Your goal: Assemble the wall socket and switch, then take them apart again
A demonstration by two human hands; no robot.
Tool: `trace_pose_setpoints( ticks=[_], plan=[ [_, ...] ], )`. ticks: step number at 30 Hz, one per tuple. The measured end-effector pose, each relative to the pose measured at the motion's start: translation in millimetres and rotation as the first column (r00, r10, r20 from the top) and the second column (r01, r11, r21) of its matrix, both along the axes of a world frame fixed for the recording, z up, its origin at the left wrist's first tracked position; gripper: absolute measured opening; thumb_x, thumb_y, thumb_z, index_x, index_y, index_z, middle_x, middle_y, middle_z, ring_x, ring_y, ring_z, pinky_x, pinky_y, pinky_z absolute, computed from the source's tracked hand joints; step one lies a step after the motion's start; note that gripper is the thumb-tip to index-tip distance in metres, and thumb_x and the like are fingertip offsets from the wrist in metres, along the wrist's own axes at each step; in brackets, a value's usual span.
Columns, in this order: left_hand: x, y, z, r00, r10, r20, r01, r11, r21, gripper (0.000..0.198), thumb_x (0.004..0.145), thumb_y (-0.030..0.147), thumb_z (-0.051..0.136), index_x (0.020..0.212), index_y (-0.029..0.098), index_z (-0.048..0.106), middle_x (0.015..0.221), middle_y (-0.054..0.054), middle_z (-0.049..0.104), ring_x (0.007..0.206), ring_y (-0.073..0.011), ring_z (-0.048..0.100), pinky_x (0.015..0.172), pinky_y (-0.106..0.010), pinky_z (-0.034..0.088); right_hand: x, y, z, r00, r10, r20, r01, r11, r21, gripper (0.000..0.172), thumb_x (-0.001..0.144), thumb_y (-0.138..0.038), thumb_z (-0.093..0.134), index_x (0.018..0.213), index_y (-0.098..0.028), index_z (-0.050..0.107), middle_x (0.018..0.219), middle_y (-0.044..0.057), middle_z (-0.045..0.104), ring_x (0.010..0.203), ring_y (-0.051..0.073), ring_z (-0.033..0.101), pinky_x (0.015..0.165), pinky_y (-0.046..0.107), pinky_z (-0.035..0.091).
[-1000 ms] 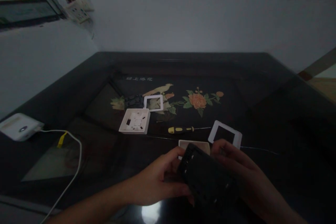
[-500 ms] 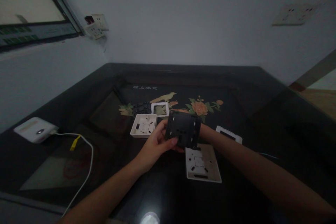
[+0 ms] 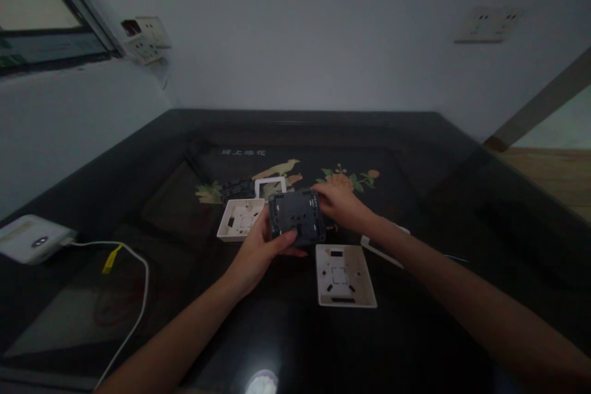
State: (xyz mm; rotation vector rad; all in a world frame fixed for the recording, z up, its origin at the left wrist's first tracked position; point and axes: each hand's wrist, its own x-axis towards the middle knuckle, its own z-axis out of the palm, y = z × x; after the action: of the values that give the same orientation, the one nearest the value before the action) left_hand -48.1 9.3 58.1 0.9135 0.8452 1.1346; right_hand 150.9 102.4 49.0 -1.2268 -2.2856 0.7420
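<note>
My left hand (image 3: 261, 246) is closed on the lower left of a square black socket module (image 3: 295, 215), thumb over its near face. At the module's upper right edge, my right hand (image 3: 339, 200) has its fingers bent against it, the tips partly hidden. A white socket back box (image 3: 346, 277) lies open side up just in front of the module. Behind my left hand is a second white back box (image 3: 237, 221). Next to that box are a white cover frame (image 3: 271, 181) and another black module (image 3: 237, 189).
A second white frame (image 3: 385, 252) lies partly under my right forearm. On the left, a white device (image 3: 34, 238) trails a white cable (image 3: 146, 283) with a yellow tag (image 3: 109, 260). The black glossy table (image 3: 286, 338) meets the wall, which carries sockets (image 3: 488, 24).
My right hand has come out from behind the black module to its upper right edge. The module is tilted differently, showing its face more squarely. The whole view has shifted slightly.
</note>
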Motion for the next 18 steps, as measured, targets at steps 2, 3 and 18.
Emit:
trace_pose_setpoints(
  ticks=[2, 3, 18],
  plan=[
    [-0.2, -0.6, 0.4, 1.0, -0.009, 0.003, 0.009, 1.0, -0.011, 0.05, 0.073, 0.027, 0.082, 0.114, 0.019, 0.054, 0.106, -0.007, 0.068, 0.086, -0.0224, 0.07, 0.06, -0.03, 0.064, 34.7, -16.0, -0.8, 0.998, -0.059, 0.034, 0.058, 0.998, 0.036, 0.029, 0.094, -0.034, 0.059, 0.118, -0.018, 0.061, 0.121, 0.008, 0.063, 0.105, 0.022, 0.063, 0.09, 0.046, 0.053],
    [-0.2, -0.7, 0.7, 1.0, -0.018, 0.007, 0.018, 1.0, -0.02, 0.048, 0.074, 0.027, 0.081, 0.113, 0.019, 0.054, 0.104, -0.007, 0.068, 0.085, -0.0221, 0.07, 0.06, -0.03, 0.064, 52.6, -27.2, -2.5, 0.995, -0.087, 0.043, 0.085, 0.995, 0.051, 0.022, 0.095, -0.031, 0.057, 0.111, -0.018, 0.064, 0.115, 0.009, 0.065, 0.109, 0.024, 0.061, 0.096, 0.049, 0.05],
    [-19.5, -15.8, 0.4, 0.978, 0.05, -0.204, -0.077, 0.989, -0.126, 0.065, 0.069, 0.028, 0.085, 0.125, 0.028, 0.05, 0.115, -0.005, 0.068, 0.088, -0.024, 0.073, 0.062, -0.03, 0.065, 135.1, -121.4, -70.7, 0.921, -0.275, 0.276, 0.16, 0.913, 0.375, 0.045, 0.089, -0.032, 0.062, 0.133, -0.026, 0.059, 0.153, 0.013, 0.043, 0.142, 0.037, 0.037, 0.104, 0.06, 0.046]
  ],
)
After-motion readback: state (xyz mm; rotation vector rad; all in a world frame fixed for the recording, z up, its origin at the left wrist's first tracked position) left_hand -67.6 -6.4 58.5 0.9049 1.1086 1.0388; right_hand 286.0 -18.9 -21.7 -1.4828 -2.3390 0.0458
